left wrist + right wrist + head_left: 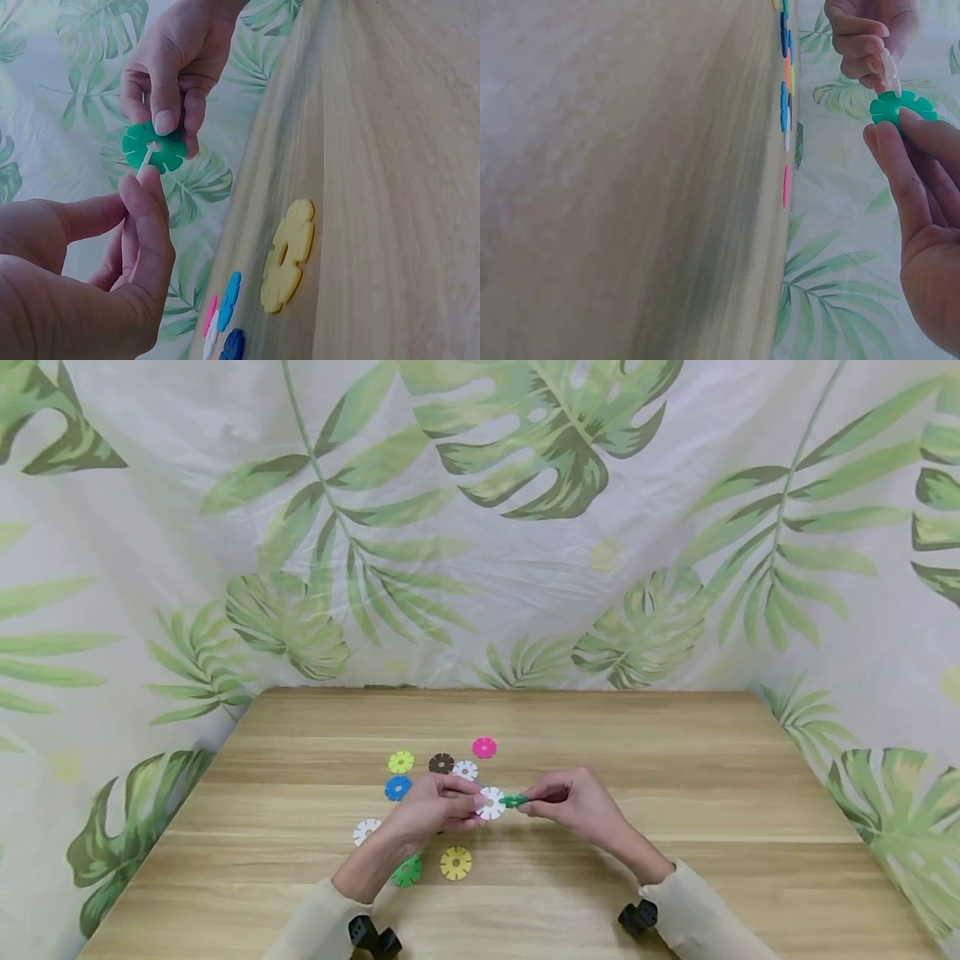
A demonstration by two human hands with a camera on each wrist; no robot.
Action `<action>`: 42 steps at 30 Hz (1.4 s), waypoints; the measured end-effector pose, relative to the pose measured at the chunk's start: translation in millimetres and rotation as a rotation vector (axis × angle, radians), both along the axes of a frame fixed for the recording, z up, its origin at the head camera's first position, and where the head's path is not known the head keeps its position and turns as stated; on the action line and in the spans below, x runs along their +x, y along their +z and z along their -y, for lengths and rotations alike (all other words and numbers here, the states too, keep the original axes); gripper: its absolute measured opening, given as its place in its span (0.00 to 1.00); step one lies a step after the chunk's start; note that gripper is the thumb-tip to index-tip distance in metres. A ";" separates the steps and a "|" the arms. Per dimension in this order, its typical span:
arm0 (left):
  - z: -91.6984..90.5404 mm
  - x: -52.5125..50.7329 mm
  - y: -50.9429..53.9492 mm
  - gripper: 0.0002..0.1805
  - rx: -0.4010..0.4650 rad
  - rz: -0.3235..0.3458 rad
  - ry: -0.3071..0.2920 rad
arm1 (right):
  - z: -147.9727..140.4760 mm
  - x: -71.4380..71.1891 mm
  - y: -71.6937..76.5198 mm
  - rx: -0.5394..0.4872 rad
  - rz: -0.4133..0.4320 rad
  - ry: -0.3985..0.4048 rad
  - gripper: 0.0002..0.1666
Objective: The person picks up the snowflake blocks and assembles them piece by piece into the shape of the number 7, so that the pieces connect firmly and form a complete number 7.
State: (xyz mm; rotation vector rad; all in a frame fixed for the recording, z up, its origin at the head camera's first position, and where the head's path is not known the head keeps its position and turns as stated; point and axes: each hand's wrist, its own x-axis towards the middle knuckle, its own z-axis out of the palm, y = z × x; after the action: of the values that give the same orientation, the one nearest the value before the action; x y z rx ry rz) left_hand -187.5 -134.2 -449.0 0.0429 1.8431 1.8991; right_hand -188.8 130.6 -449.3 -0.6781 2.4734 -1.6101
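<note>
White disc (496, 807): 1, in left hand (431, 810), fingers pinching. Green disc (513, 801): 1, at right, in right hand (576, 803), fingers pinching. Discs meet crosswise above worktop (712, 760). Advisable: slots aligned, push straight, fingers clear of joint.

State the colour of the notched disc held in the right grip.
The notched disc is green; it shows best in the left wrist view.

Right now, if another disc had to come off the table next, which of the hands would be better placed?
Probably the left hand: the yellow disc and blue disc lie nearer it. It pinches a white disc, so needs freeing first; the right hand, pinching a green disc, is farther off.
</note>
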 end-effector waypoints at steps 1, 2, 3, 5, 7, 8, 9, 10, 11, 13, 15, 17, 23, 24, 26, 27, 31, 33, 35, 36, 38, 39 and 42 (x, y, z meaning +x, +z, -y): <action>-0.7 0.4 0.0 0.17 -0.004 0.004 0.001 | -0.3 0.4 -0.9 0.000 0.007 -0.003 0.04; -1.3 0.6 -0.3 0.16 -0.006 0.008 0.003 | -0.5 0.7 -1.7 0.000 0.012 -0.005 0.04; -1.9 0.9 -0.3 0.16 -0.007 0.011 0.007 | -0.6 0.9 -2.4 0.000 0.015 -0.005 0.04; -2.8 1.3 -0.2 0.16 -0.011 0.017 0.016 | -0.7 1.3 -3.2 0.000 0.018 -0.008 0.04; -3.7 1.6 0.1 0.16 -0.017 0.017 0.025 | -0.6 1.9 -2.8 -0.002 0.013 -0.010 0.04; -4.1 1.7 0.3 0.16 -0.017 0.016 0.028 | -0.5 2.2 -2.5 -0.001 0.011 -0.012 0.04; -4.4 1.9 0.5 0.16 -0.019 0.015 0.032 | -0.4 2.5 -2.2 -0.002 0.010 -0.016 0.04; -4.7 2.3 1.0 0.16 -0.018 0.014 0.035 | -0.1 3.0 -1.7 -0.003 0.009 -0.019 0.03; -5.0 2.8 1.4 0.16 -0.017 0.014 0.039 | 0.1 3.6 -1.5 -0.005 0.008 -0.022 0.03; -5.4 3.7 1.7 0.17 -0.013 0.015 0.046 | 0.7 4.7 -1.8 -0.014 0.005 -0.024 0.03; -5.8 4.6 1.6 0.17 -0.012 0.015 0.050 | 1.4 5.8 -2.5 -0.029 0.004 -0.025 0.03; -6.4 5.5 1.4 0.17 -0.013 0.015 0.053 | 1.7 7.0 -3.3 -0.043 0.009 -0.027 0.03; -8.7 6.8 -2.4 0.16 -0.017 0.006 0.063 | 2.6 9.1 -6.2 -0.048 0.011 -0.040 0.02; -9.0 7.1 -3.0 0.16 -0.020 0.001 0.065 | 2.9 9.5 -6.7 -0.046 0.008 -0.041 0.02; -9.8 7.8 -3.8 0.16 -0.031 -0.011 0.073 | 3.7 10.3 -7.9 -0.045 0.003 -0.040 0.02; -10.3 7.9 -4.3 0.16 -0.037 -0.015 0.079 | 3.9 10.7 -8.7 -0.046 0.000 -0.037 0.03; -12.8 9.0 -3.2 0.15 -0.046 -0.014 0.093 | 4.7 11.8 -10.3 -0.055 0.011 -0.048 0.02; -14.1 9.3 -1.8 0.15 -0.040 -0.009 0.090 | 4.8 11.9 -10.3 -0.058 0.017 -0.054 0.02; -14.9 9.5 -0.4 0.15 -0.038 -0.006 0.082 | 5.3 11.7 -9.7 -0.057 0.020 -0.055 0.03; -15.1 9.3 0.0 0.15 -0.038 -0.007 0.077 | 5.4 11.5 -9.2 -0.060 0.023 -0.051 0.02; -15.4 8.7 1.6 0.15 -0.042 -0.010 0.075 | 5.7 11.5 -7.5 -0.063 0.032 -0.046 0.02; -15.4 8.4 2.1 0.15 -0.044 -0.014 0.071 | 5.8 11.6 -6.5 -0.064 0.037 -0.044 0.02; -15.7 7.4 3.3 0.15 -0.038 -0.023 0.062 | 5.4 12.1 -3.0 -0.063 0.056 -0.045 0.02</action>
State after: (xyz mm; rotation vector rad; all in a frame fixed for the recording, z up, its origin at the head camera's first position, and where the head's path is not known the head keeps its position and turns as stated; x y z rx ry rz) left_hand -180.1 -118.5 -445.7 -0.0055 1.9159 1.9118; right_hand -176.7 125.2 -452.4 -0.5808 2.4246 -1.7047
